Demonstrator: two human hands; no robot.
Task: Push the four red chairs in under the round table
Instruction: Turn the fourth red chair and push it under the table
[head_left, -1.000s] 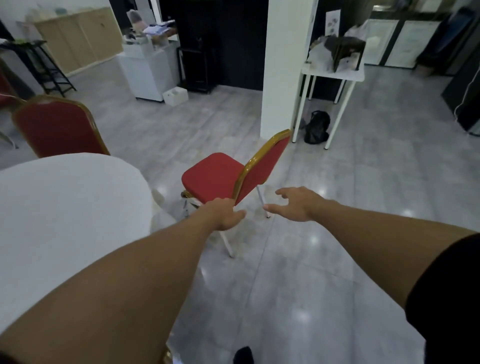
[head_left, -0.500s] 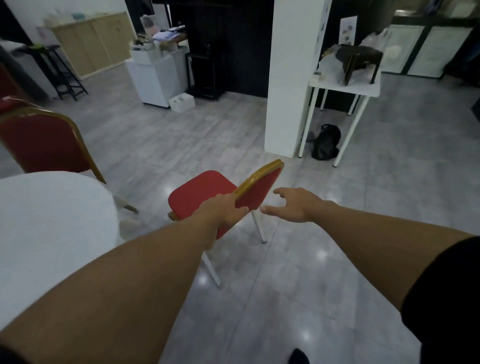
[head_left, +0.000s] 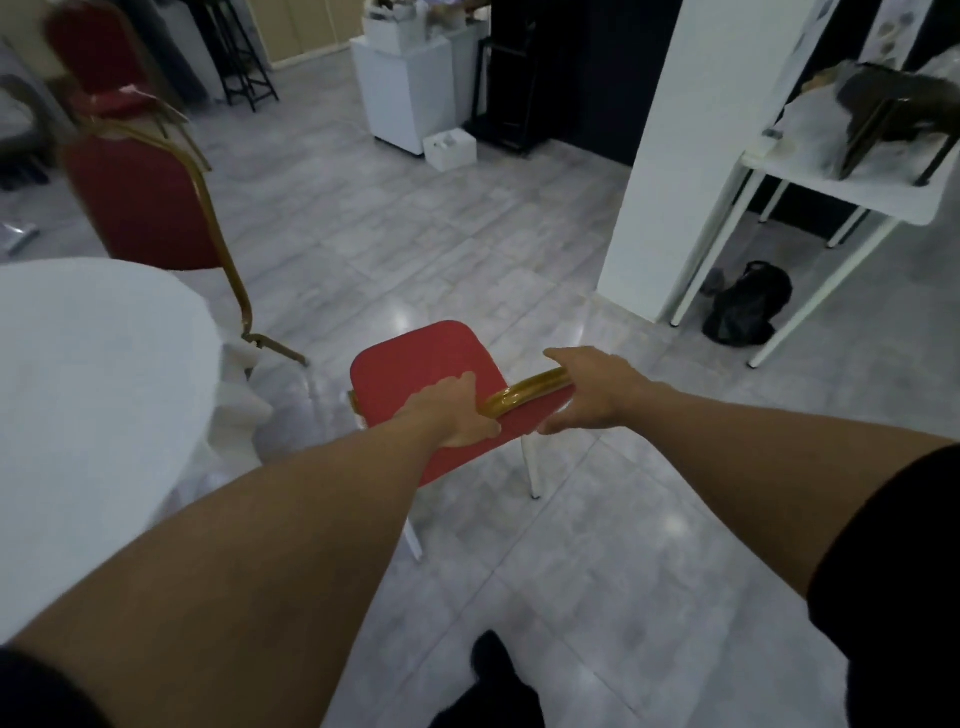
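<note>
The red chair (head_left: 415, 364) is gripped at its gold backrest rail (head_left: 524, 395) by the left hand (head_left: 457, 415), fingers closed round it. The right hand (head_left: 592, 389) is laid on the rail's end, fingers loosely curled. The round table (head_left: 104, 364) is seen just left.

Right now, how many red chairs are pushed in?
Done: the far red chair stands against the round table. In hand: left hand and right hand are on the near red chair's backrest, still clear of the table. The other chairs aren't clearly visible.
</note>
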